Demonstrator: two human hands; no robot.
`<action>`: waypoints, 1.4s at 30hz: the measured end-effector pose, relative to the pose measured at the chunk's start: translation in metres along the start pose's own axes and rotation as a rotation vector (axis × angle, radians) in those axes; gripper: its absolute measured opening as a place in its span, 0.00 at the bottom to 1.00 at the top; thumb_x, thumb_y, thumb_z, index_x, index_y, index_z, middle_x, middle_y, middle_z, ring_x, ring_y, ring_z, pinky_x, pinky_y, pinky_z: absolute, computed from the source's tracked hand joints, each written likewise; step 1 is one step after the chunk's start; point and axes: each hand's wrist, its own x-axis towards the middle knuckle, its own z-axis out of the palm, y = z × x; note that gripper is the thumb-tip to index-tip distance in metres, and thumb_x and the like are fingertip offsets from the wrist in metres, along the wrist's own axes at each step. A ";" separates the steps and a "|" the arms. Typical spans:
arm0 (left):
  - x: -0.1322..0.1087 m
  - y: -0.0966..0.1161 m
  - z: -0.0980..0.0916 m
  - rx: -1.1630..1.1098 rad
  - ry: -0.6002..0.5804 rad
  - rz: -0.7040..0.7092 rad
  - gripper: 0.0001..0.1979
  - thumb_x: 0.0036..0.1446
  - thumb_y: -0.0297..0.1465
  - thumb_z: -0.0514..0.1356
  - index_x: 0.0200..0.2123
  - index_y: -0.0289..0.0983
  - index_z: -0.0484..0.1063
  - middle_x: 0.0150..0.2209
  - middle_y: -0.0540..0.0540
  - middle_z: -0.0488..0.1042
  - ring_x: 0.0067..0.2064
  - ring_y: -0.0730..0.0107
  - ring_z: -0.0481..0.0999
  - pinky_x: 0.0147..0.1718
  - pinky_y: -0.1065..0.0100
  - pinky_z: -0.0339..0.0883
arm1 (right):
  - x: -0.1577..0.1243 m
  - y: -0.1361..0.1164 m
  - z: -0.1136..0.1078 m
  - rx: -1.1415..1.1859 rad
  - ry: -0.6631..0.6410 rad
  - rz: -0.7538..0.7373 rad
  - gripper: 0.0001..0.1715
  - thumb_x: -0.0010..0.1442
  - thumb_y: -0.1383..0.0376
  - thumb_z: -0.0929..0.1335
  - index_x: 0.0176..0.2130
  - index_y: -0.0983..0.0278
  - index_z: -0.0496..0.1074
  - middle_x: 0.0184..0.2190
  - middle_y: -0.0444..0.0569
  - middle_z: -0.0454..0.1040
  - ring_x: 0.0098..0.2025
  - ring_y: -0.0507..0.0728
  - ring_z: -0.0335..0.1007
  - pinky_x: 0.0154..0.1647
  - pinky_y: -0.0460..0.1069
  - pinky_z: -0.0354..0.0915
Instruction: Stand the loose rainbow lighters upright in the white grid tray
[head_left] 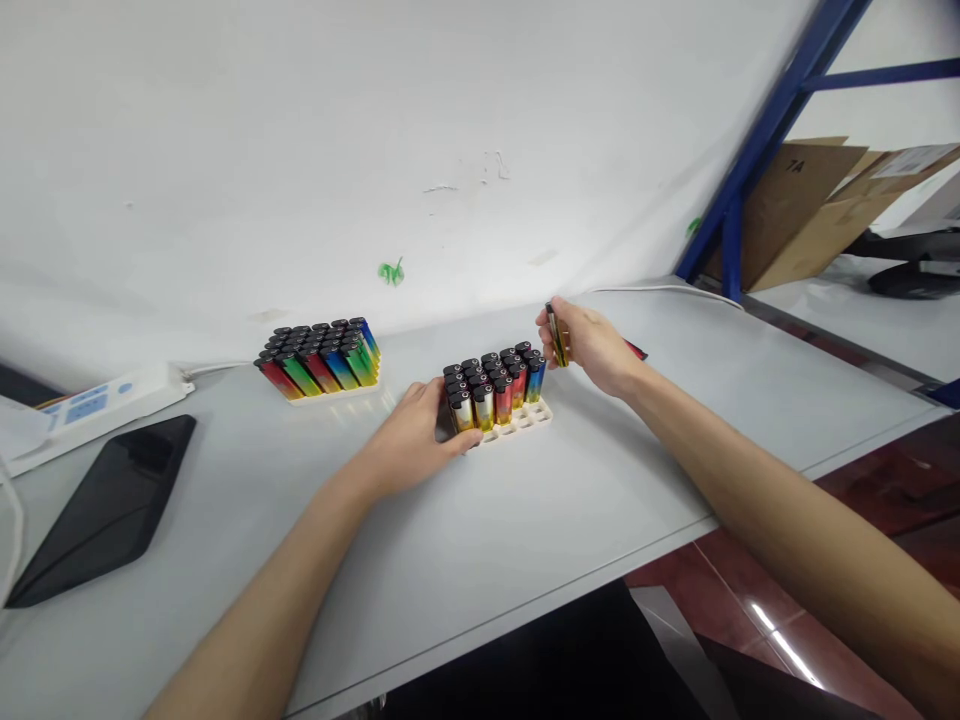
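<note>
Several lighters with black tops stand in a white tray (pixel 541 412), whose front and right part shows bare slots. My left hand (pixel 409 440) holds the left side of this tray, thumb at the front corner and fingers behind. Just right of the tray, raised above the table, my right hand (pixel 585 340) pinches a dark and gold lighter (pixel 556 335). A second white tray (pixel 337 392), packed with red, green and blue lighters (pixel 322 358), stands farther left near the wall. Behind my right wrist a red and black object (pixel 636 350) lies on the table, partly hidden.
A black phone (pixel 112 500) lies at the left on the grey table (pixel 525 550), near a white power strip (pixel 97 405). A white cable (pixel 667 289) runs along the wall (pixel 300 150). Cardboard boxes (pixel 802 220) stand behind a blue metal frame (pixel 772 130) at the right.
</note>
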 end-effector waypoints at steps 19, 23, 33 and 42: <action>0.000 -0.002 0.001 -0.016 0.017 0.020 0.29 0.59 0.48 0.63 0.59 0.41 0.65 0.53 0.41 0.73 0.58 0.48 0.70 0.54 0.52 0.69 | -0.019 -0.014 0.002 -0.439 -0.267 -0.414 0.17 0.52 0.53 0.80 0.32 0.62 0.78 0.33 0.46 0.72 0.35 0.54 0.64 0.36 0.52 0.59; 0.000 -0.002 0.001 -0.016 0.010 0.001 0.29 0.59 0.48 0.63 0.59 0.40 0.64 0.54 0.40 0.73 0.58 0.48 0.71 0.54 0.52 0.69 | -0.020 -0.012 0.004 -0.477 -0.259 -0.504 0.16 0.52 0.54 0.80 0.33 0.60 0.79 0.35 0.48 0.71 0.39 0.57 0.65 0.38 0.53 0.59; -0.001 -0.002 0.000 -0.032 0.022 0.006 0.30 0.59 0.47 0.63 0.59 0.40 0.65 0.55 0.39 0.73 0.60 0.46 0.70 0.55 0.51 0.68 | -0.022 -0.013 0.007 -0.523 -0.247 -0.490 0.18 0.52 0.51 0.80 0.32 0.59 0.76 0.39 0.49 0.70 0.45 0.60 0.67 0.44 0.54 0.63; 0.000 -0.003 0.002 -0.030 0.022 0.017 0.29 0.59 0.48 0.63 0.58 0.40 0.65 0.53 0.40 0.73 0.58 0.48 0.70 0.54 0.52 0.69 | -0.024 -0.018 -0.001 -0.608 -0.279 -0.493 0.17 0.53 0.51 0.79 0.32 0.59 0.77 0.40 0.49 0.69 0.45 0.60 0.68 0.45 0.53 0.64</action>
